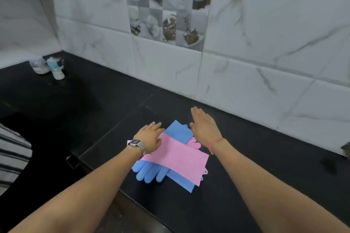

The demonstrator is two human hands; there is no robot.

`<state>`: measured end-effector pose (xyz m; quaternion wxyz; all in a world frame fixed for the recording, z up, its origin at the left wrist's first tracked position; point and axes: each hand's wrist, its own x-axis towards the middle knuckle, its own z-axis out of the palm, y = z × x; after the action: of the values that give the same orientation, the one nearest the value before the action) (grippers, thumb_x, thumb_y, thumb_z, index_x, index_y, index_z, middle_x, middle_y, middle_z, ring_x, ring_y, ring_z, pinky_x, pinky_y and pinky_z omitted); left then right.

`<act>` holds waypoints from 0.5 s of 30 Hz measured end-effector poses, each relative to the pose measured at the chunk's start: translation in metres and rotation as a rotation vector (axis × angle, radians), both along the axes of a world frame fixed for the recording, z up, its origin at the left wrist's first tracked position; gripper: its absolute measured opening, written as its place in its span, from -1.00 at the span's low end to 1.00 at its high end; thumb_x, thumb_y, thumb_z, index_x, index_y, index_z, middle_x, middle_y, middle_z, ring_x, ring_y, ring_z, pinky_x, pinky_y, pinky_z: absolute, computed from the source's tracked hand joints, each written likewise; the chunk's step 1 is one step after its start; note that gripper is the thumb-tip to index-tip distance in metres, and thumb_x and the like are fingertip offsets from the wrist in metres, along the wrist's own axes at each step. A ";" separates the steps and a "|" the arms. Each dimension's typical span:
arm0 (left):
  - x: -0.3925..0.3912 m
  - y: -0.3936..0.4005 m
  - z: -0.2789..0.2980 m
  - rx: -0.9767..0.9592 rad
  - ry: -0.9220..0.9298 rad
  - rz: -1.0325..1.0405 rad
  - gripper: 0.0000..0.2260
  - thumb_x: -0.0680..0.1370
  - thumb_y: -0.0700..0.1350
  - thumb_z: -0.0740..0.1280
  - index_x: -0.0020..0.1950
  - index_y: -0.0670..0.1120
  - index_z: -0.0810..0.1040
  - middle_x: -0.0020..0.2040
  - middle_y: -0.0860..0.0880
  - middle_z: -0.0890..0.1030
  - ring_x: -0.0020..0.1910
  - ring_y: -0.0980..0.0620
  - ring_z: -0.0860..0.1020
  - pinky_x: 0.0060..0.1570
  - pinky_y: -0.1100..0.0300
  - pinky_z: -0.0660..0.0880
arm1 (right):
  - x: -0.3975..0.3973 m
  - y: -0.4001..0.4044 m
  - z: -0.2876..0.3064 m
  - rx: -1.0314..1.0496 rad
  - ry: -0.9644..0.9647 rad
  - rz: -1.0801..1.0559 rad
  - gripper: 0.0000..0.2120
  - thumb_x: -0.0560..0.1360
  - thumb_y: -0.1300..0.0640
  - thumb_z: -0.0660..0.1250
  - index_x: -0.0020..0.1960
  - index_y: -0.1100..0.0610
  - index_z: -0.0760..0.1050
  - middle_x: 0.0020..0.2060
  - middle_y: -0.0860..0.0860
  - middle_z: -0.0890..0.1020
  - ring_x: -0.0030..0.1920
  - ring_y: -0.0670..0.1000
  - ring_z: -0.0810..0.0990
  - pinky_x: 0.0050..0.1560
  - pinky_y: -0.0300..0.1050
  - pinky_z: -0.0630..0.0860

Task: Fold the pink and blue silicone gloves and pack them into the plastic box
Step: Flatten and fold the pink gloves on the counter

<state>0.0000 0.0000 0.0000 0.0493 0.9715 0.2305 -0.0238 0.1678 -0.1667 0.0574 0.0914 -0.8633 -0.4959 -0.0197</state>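
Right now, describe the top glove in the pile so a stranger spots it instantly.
On the black counter below the tiled wall, gloves lie stacked between the left hand and right hand. The pink glove lies on top, its flat cuff covering the blue gloves; it is the only pink sheet fully exposed.

Two bare arms reach over a black counter. The left hand, flat, rests on a pink glove stacked over blue gloves. The right hand, flat with fingers straight, is above the stack's far edge.
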 end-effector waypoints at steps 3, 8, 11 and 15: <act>-0.030 0.002 -0.015 -0.100 0.066 -0.072 -0.52 0.50 -0.04 0.26 0.43 0.06 0.37 0.52 0.01 0.25 0.46 -0.02 0.27 0.37 0.09 0.31 | -0.024 0.008 -0.020 -0.089 0.070 0.064 -0.45 0.67 0.05 0.01 0.60 0.16 -0.06 0.59 0.02 0.03 0.57 0.01 0.01 0.53 -0.04 0.03; -0.061 0.004 -0.041 -0.150 0.046 -0.101 -0.52 0.47 0.00 0.32 0.39 0.07 0.39 0.47 0.09 0.33 0.41 0.06 0.33 0.31 0.18 0.32 | -0.059 0.017 -0.051 -0.193 0.153 0.129 -0.46 0.67 0.01 0.01 0.59 0.13 -0.01 0.58 0.00 0.07 0.56 0.00 0.06 0.52 -0.02 0.08; -0.062 0.004 -0.048 -0.112 -0.048 -0.106 -0.65 0.51 -0.07 0.28 0.31 0.02 0.46 0.37 0.07 0.46 0.32 0.04 0.43 0.20 0.19 0.38 | -0.077 0.020 -0.066 -0.260 0.180 0.165 -0.45 0.66 -0.04 0.04 0.59 0.11 0.02 0.57 0.00 0.12 0.54 0.02 0.12 0.52 -0.01 0.11; -0.056 -0.001 -0.044 -0.092 -0.196 -0.072 -0.85 0.58 -0.08 0.17 0.04 -0.02 0.52 -0.03 0.01 0.63 -0.03 -0.03 0.57 -0.12 0.14 0.43 | -0.089 0.019 -0.084 -0.363 0.230 0.190 -0.33 0.60 -0.16 0.12 0.59 0.09 0.01 0.56 0.02 0.14 0.52 0.06 0.17 0.45 0.05 0.20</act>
<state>-0.0556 -0.0009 -0.0443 0.1151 0.9736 0.1883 0.0588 0.0792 -0.1474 -0.0264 -0.0079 -0.8117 -0.5566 0.1771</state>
